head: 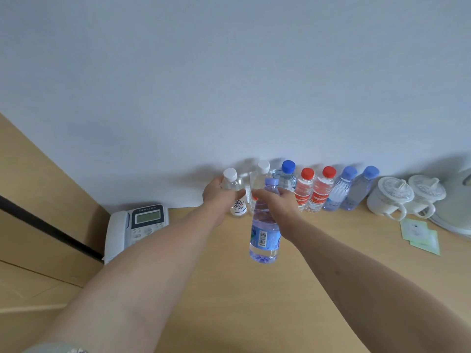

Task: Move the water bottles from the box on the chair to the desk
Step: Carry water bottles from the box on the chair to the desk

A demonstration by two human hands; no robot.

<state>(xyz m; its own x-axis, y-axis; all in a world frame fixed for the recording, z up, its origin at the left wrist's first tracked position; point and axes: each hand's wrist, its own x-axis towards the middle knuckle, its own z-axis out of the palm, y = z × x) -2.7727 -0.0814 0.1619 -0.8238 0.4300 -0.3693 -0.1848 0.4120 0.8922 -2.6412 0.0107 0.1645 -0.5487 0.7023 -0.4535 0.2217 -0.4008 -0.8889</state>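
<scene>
My left hand (216, 197) grips a white-capped clear bottle (235, 191) standing on the wooden desk (216, 289) at the left end of a row against the wall. My right hand (277, 202) holds a pale-blue-capped bottle (263, 225) by its upper part, hanging above the desk in front of the row. Along the wall stand another white-capped bottle (260, 178), a blue-capped bottle (287, 174), two red-capped bottles (317, 192) and two pale-blue-capped bottles (351, 189). The box and chair are out of view.
A white desk phone (135, 225) sits at the desk's left, by a wooden panel. Two white lidded mugs (405, 196), a white kettle base (458, 207) and green paper sachets (420, 235) lie at the right. A white wall backs the desk.
</scene>
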